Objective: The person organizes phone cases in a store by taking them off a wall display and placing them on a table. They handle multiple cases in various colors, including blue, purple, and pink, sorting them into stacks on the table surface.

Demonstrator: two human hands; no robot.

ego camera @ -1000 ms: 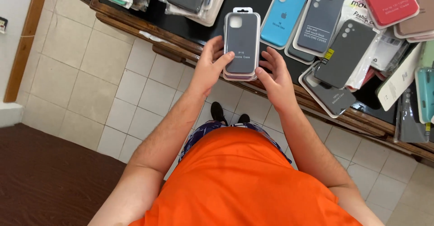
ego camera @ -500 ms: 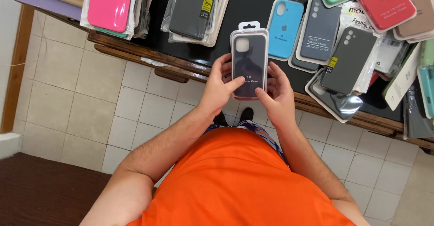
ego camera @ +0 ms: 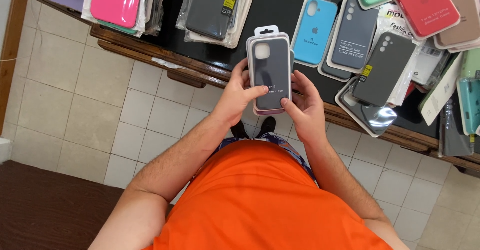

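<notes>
Both my hands hold a small stack of packaged phone cases (ego camera: 270, 70) upright over the table's near edge. The front one is dark grey in a clear box with a hang tab. My left hand (ego camera: 235, 97) grips the stack's left side, its thumb across the lower front. My right hand (ego camera: 305, 105) grips the right side, thumb pressed on the bottom right corner. The cases behind the front one are mostly hidden.
A black-topped wooden table (ego camera: 200, 65) carries many packaged phone cases: a pink one (ego camera: 115, 0), a dark one (ego camera: 212, 7), a blue one (ego camera: 312, 25), grey ones (ego camera: 355, 35), a red one (ego camera: 425, 5). Tiled floor (ego camera: 75, 90) lies below.
The view has tilted so the table and cases sit lower in frame. My hands have kept hold of the stack, and my thumbs have shifted slightly on its front.
</notes>
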